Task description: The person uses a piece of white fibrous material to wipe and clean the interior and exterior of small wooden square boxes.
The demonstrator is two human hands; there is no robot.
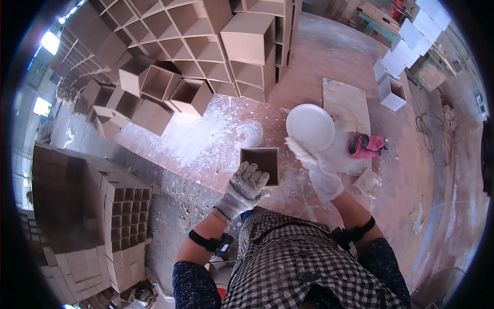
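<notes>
A brown square box (268, 177), its open top toward me, is in front of my body. My left hand (244, 188), in a grey knitted glove, is at its near left corner with the fingers over the rim. In a whitish, smeared glove, my right hand (325, 181) is closed around a wide brush; its pale bristles (300, 150) are at the near left edge of a round white bucket (310, 126). Motion slightly blurs this hand, and its grip on the handle is partly hidden.
Brown boxes (190, 97) and tall stacks of them (247, 38) stand at the far left, with another stack (128, 216) at the near left. White boxes (393, 92) are at the far right. A pink-and-black bundle (366, 146) lies right of the bucket, beside a pale board (346, 100).
</notes>
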